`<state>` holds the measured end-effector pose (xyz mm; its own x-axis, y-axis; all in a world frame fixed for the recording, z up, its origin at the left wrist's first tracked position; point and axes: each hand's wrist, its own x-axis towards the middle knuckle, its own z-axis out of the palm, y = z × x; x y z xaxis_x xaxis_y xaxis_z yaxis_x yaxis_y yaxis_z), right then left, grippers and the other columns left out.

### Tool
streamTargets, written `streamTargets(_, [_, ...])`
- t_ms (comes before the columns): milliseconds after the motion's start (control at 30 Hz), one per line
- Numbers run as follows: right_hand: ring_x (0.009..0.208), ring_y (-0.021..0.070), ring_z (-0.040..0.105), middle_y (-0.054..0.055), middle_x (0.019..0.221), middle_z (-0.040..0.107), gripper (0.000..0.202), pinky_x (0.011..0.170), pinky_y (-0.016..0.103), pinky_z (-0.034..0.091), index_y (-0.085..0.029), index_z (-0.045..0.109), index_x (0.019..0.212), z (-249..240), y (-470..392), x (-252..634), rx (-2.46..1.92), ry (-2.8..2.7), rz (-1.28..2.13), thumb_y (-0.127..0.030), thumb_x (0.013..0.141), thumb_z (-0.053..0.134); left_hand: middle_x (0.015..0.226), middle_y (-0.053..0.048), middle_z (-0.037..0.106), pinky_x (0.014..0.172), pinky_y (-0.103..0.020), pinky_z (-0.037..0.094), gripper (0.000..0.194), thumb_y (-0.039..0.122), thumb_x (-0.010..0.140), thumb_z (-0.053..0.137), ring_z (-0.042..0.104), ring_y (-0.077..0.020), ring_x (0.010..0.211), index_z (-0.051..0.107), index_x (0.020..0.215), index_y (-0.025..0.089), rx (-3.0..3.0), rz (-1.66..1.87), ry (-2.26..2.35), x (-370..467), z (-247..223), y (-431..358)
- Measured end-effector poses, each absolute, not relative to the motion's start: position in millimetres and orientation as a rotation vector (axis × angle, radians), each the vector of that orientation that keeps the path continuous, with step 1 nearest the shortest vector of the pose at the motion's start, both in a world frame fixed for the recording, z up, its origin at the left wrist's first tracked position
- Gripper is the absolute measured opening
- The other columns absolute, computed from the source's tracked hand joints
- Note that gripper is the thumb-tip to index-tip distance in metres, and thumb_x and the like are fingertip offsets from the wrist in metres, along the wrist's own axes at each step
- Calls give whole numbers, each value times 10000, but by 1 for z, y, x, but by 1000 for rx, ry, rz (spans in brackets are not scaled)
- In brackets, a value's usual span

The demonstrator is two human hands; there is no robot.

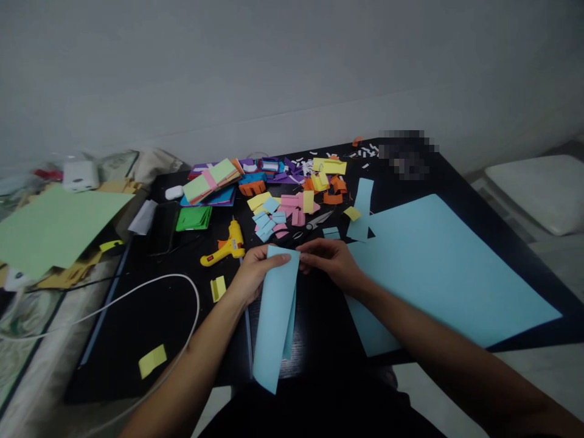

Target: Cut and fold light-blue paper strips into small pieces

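Observation:
A folded sheet of light blue paper (274,316) hangs lengthwise over the table's front edge, its layers parted along the lower right side. My left hand (259,267) grips its upper end, thumb flat on top and the other fingers behind it. At the upper right corner, my right hand (331,258) pinches the paper's edge between thumb and fingertips. Just left of my left hand lies a yellow glue gun (230,243). Scissors (317,222) rest beyond my hands, near small folded blue and pink paper pieces (292,207).
A large light blue sheet (447,267) covers the table's right side, with a cut strip (362,207) beside it. Stacked coloured paper (212,181) and purple and white scraps lie at the back. A white cable (191,286) loops across the left. A white stool (538,188) stands right.

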<state>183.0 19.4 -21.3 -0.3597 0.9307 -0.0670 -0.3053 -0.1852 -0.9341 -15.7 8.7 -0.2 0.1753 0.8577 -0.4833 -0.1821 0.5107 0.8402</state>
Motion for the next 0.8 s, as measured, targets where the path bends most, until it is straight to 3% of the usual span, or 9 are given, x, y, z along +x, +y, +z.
streamTargets(400, [645, 156, 714, 12, 712, 761, 275, 645, 308, 603, -188, 794, 932, -23, 19, 183, -866, -1154, 1711, -366, 742, 882, 647, -23, 723, 486, -209, 447, 280, 286, 616, 922, 598, -110, 506, 735, 765, 141, 679, 843, 1136, -14, 0, 9])
streamTargets(800, [632, 160, 714, 13, 695, 755, 301, 650, 316, 609, -187, 797, 917, -21, 19, 182, -892, -1165, 1700, -397, 723, 891, 825, -20, 771, 575, -244, 533, 525, 258, 612, 932, 685, -148, 593, 658, 1057, 204, 708, 877, 1087, -16, -5, 10])
